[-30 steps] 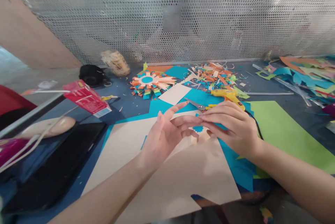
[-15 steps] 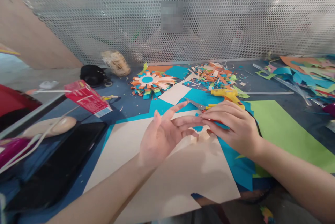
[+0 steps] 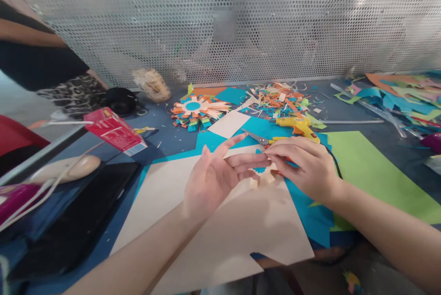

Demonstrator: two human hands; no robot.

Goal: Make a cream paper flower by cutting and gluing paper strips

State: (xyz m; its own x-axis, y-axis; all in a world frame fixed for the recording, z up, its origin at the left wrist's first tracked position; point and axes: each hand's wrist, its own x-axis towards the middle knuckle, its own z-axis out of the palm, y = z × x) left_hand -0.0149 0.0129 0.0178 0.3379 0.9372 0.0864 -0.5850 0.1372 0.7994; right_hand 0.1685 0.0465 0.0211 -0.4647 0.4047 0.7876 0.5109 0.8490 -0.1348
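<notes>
My left hand point(image 3: 213, 180) is open, palm turned inward with fingers spread, hovering over a large cream paper sheet point(image 3: 241, 230). The fingers of my right hand point(image 3: 306, 166) are pinched together at the tips of my left middle and ring fingers. What they pinch is too small to make out. Small cut cream pieces point(image 3: 263, 179) lie just below the fingertips. Scissors point(image 3: 257, 138) and a yellow glue gun point(image 3: 296, 124) rest just beyond my right hand on blue paper point(image 3: 310, 212).
A layered orange, blue and cream paper flower point(image 3: 196, 109) and a pile of paper scraps point(image 3: 279, 95) lie near the perforated metal screen point(image 3: 241, 19). A green sheet point(image 3: 372, 171) is at right, a red carton point(image 3: 113, 130) and a black slab point(image 3: 76, 221) at left. Another person point(image 3: 41, 65) stands at far left.
Another person has come into view at the upper left. My hands have stayed nearly still, with the right fingers still at the left fingertips.
</notes>
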